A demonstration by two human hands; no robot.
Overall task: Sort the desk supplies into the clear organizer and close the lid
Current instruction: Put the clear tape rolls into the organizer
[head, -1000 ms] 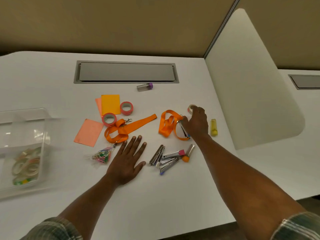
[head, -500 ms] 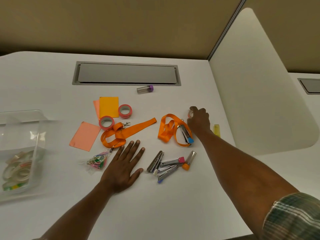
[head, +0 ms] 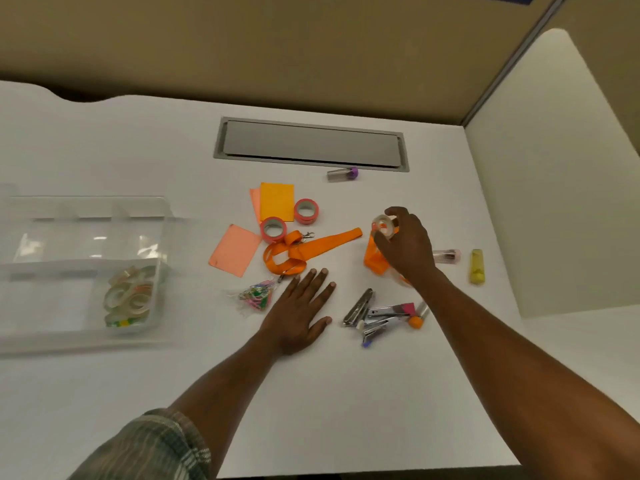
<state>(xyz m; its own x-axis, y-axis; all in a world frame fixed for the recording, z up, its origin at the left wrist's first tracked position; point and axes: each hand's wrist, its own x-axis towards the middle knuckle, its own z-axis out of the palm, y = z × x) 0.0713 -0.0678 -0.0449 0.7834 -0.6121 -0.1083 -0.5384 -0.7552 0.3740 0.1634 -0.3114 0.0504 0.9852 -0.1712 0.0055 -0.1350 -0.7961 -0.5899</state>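
Note:
My right hand holds a small clear tape roll lifted above a bunched orange lanyard. My left hand lies flat on the desk, fingers spread, holding nothing. The clear organizer stands at the left with its lid up; one near compartment holds several tape rolls. On the desk lie two pink tape rolls, a second orange lanyard, orange sticky notes, a bag of coloured paper clips and several small staplers.
A clear tube with a purple cap lies near the grey cable hatch. Another clear tube and a yellow item lie right of my right hand. A white divider panel bounds the desk on the right.
My right hand has closed on the small clear tape roll and lifted it off the desk, moving left. A clear tube it covered now shows. My left hand stayed flat.

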